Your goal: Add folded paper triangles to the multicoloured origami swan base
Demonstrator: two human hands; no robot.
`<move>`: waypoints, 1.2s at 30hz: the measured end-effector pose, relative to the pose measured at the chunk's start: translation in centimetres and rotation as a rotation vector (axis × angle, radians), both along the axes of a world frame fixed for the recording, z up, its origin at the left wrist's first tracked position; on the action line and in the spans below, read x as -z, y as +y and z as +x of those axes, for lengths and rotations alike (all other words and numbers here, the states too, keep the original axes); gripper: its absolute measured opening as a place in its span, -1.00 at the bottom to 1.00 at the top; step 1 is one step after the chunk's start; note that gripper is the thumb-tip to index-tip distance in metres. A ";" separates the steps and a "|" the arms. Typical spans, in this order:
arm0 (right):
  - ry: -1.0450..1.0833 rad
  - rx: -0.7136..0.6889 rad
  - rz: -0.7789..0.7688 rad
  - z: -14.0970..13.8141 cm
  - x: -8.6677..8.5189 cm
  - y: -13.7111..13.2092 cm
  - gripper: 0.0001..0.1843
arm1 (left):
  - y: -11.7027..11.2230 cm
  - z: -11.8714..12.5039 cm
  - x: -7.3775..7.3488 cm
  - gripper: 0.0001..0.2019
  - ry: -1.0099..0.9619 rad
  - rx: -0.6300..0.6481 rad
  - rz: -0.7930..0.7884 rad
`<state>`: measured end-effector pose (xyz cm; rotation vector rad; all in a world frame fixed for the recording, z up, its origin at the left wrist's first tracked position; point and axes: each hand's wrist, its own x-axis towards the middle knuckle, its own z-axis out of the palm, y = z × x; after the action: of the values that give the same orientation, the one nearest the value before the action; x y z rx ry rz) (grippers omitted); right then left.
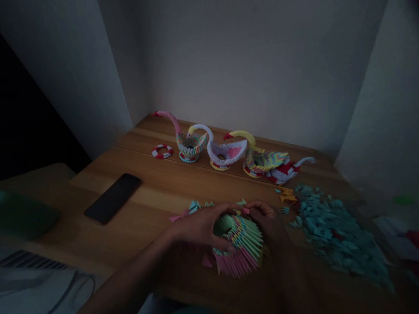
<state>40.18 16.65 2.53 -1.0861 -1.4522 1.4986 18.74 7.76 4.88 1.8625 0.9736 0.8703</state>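
Observation:
Near the table's front edge is a 3D origami body [243, 246], a ring of many folded paper pieces in green, pink, yellow and blue with a hollow middle. My left hand [200, 228] is closed round its left side, thumb at the front and fingers over the far rim. At the upper right of the rim, my right hand [267, 218] pinches a small pink folded paper piece [246, 211]. Whether that piece touches the rim is too dim to tell. Loose pink pieces [206, 260] and light-blue pieces [193, 206] lie around the body.
Several origami swans [227, 153] stand along the back by the wall, with a red-and-white paper ring [162, 151] at their left. A black phone [113, 198] lies on the left of the wooden table [154, 195]. Teal paper pieces [341, 233] are heaped on the right, beside orange pieces [287, 194].

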 end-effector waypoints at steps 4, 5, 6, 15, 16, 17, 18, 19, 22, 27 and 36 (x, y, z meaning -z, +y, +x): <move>0.011 -0.006 -0.001 -0.2 -0.2 -0.1 -0.72 | 0.1 0.1 0.1 -0.17 -0.023 0.018 0.013; 0.016 -0.010 -0.004 -0.3 -0.3 -0.1 -0.72 | 0.1 0.1 0.1 -0.17 -0.027 0.020 0.017; 0.023 -0.009 -0.005 -0.3 -0.3 -0.1 -0.72 | 0.1 0.1 0.1 -0.17 -0.029 0.017 0.019; -0.011 -0.035 0.034 -0.2 -0.5 -0.2 -0.78 | 0.1 0.0 0.1 -0.18 -0.031 0.015 0.001; -0.008 -0.041 0.033 -0.2 -0.5 -0.2 -0.78 | 0.1 0.1 0.1 -0.18 -0.034 0.016 -0.001; -0.005 -0.049 0.034 -0.2 -0.5 -0.3 -0.78 | 0.1 0.1 0.2 -0.18 -0.037 0.017 -0.004; -0.002 -0.056 0.039 -0.2 -0.4 -0.3 -0.79 | 0.1 0.2 0.3 -0.18 -0.040 0.016 -0.007; 0.001 -0.063 0.050 -0.2 -0.3 -0.3 -0.79 | 0.1 0.2 0.3 -0.19 -0.044 0.015 -0.009; 0.034 -0.029 0.078 0.0 0.0 0.1 -0.78 | 0.1 0.1 0.4 -0.20 -0.060 0.006 -0.020; 0.320 0.226 0.096 0.5 0.4 1.4 -0.70 | 0.8 -0.8 0.7 -0.27 -0.206 -0.231 -0.093; 0.133 0.162 0.095 -0.7 1.0 0.1 -0.69 | 2.0 -1.3 1.6 -0.34 -0.324 -0.439 -0.121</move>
<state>39.51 16.76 1.49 -1.0028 -1.2989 1.3480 17.42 9.80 3.26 1.3684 1.2151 1.2956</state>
